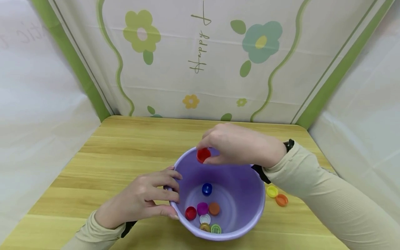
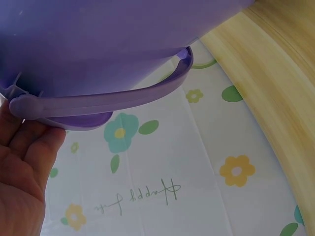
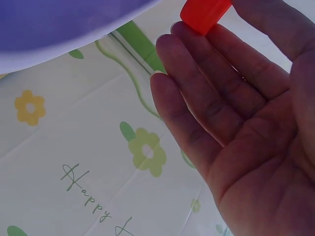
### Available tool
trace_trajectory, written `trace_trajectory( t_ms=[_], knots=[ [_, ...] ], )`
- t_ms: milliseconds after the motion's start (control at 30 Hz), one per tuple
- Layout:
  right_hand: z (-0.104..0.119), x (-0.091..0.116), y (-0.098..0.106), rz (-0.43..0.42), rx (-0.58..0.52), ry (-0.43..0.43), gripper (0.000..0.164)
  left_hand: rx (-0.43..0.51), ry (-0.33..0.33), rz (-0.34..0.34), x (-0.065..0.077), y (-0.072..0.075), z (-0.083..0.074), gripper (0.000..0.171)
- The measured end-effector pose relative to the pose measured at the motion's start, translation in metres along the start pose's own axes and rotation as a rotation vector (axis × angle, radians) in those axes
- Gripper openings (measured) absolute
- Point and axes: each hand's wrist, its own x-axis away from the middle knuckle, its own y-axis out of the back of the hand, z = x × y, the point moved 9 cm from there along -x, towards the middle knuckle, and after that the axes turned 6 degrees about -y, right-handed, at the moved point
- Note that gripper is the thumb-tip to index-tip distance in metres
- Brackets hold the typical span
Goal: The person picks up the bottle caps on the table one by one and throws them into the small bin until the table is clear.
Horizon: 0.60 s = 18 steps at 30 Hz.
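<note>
A purple bucket (image 1: 243, 194) stands on the table, its mouth facing up. My left hand (image 1: 153, 194) grips the bucket's left rim, fingers curled over the edge; in the left wrist view the bucket's handle (image 2: 113, 101) hangs along its outer wall beside that hand. Over the far side of the opening, my right hand (image 1: 237, 144) pinches a red bottle cap (image 1: 203, 155) between thumb and fingers. Inside, on the bucket's bottom, lie several caps, among them a blue cap (image 1: 207, 189), a magenta cap (image 1: 202, 208), an orange cap (image 1: 214, 208) and a second red cap (image 1: 190, 213).
A yellow cap (image 1: 272, 191) and an orange-red cap (image 1: 282, 200) lie on the wooden table (image 1: 103, 166) right of the bucket, close by the right forearm. Behind the table hangs a flowered white cloth (image 1: 175, 76); pale cloth walls flank both sides.
</note>
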Motion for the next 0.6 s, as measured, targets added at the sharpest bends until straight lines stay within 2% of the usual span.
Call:
trace_trajectory(
  t_ms=[300,600],
  knots=[
    [0.0005,-0.0053,-0.0045,0.058,-0.043,-0.040,0.034,-0.006,-0.014,0.003,-0.0014,-0.0003,-0.0011,0.021],
    [-0.0075,-0.0029,-0.0010,0.037,-0.002,-0.065,0.026,-0.004,-0.016,-0.005,-0.0025,0.0002,-0.0017,0.021]
  ],
)
